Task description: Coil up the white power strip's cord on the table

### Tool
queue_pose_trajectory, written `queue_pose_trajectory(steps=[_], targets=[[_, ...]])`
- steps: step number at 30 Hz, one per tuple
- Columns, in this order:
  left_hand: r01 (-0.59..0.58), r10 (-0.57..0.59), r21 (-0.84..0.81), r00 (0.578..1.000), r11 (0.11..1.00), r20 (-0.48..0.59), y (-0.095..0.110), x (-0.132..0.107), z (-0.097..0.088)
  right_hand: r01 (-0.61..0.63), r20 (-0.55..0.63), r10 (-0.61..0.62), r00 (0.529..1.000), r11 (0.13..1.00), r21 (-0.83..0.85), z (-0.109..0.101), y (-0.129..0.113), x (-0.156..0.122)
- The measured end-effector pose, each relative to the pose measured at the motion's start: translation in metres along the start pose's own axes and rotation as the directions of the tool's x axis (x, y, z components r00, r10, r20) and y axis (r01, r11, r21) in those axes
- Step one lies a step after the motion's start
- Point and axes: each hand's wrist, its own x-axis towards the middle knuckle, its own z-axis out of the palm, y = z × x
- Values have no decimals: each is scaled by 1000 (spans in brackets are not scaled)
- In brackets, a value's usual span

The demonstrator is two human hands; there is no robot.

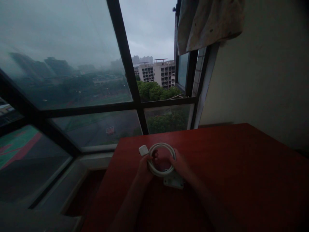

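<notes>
A white cable wound into a round coil (162, 147) lies on the red-brown table (236, 161). A white plug (143, 150) sticks out at the coil's upper left, and a white power strip block (174, 181) lies at its lower edge. My left hand (144, 167) grips the coil's left side with fingers closed around the cable. My right hand (180, 163) holds the coil's right side, fingers curled on it. Both forearms reach in from the bottom of the view.
A large dark-framed window (127, 71) fills the left and centre, with buildings and trees outside. A cloth (210, 22) hangs at the top right by a pale wall (265, 80). A window ledge (96, 158) runs left of the table.
</notes>
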Motion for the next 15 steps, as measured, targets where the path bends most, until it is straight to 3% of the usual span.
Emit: queue_pose_trajectory(steps=[3, 7, 9, 15], targets=[[6, -6, 3, 999, 1000, -50, -3, 4, -2, -48, -59, 47, 997, 999, -6, 2, 2, 1], [-184, 209, 117, 944, 976, -254, -13, 8, -5, -60, -138, 55, 989, 998, -37, 4, 3, 1], [-229, 272, 171, 913, 958, -303, -16, 9, -5, -69, -160, 62, 985, 997, -40, 6, 4, 1], [-205, 286, 323, 930, 924, -229, -15, 12, -11, -79, -189, 72, 979, 997, -27, 6, 10, 3]])
